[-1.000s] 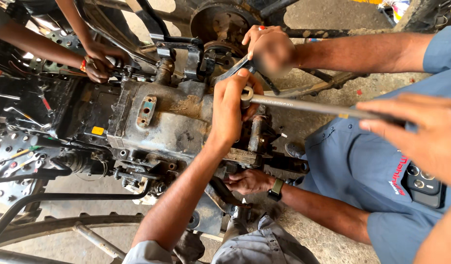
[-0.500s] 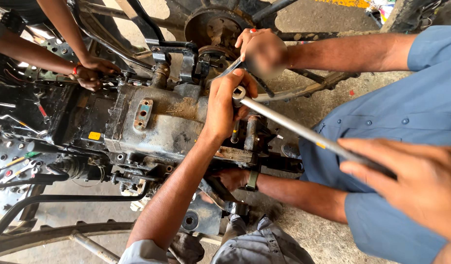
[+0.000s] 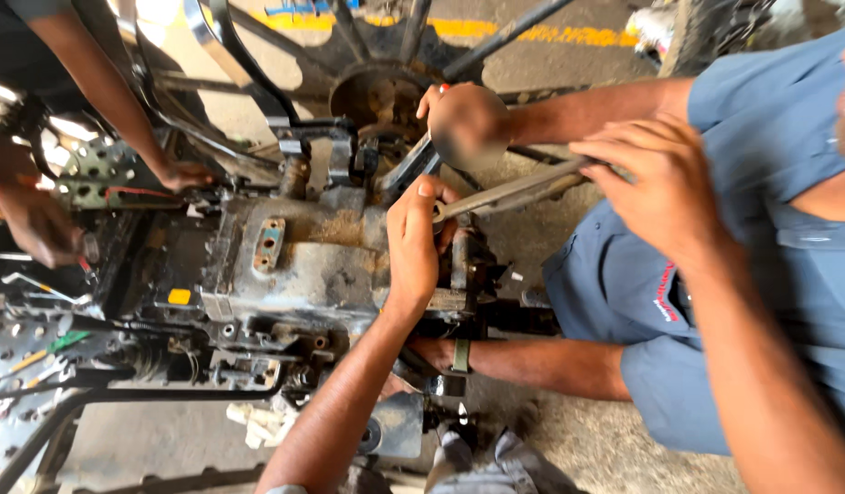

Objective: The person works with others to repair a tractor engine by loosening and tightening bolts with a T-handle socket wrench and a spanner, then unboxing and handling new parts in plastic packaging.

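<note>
Left hand (image 3: 415,245) pressed down on the head of a long ring spanner (image 3: 509,194), fingers curled around it where it sits on the greasy engine block (image 3: 303,265). Right hand (image 3: 658,187) out at the far end of the same spanner, fingers wrapped over the shaft, clamped on. Spanner running level between the two hands, ring end apparently seated on a fitting, hidden under the left thumb. Just beyond, a co-worker's hand (image 3: 465,123) in a blue sleeve, gripping a second dark tool (image 3: 409,169). Below the block, another hand with a wristwatch (image 3: 460,355) reaching underneath. Far left, two more hands (image 3: 38,224) at the frame. Spoked wheel (image 3: 386,55) behind, dusty ground all round.
</note>
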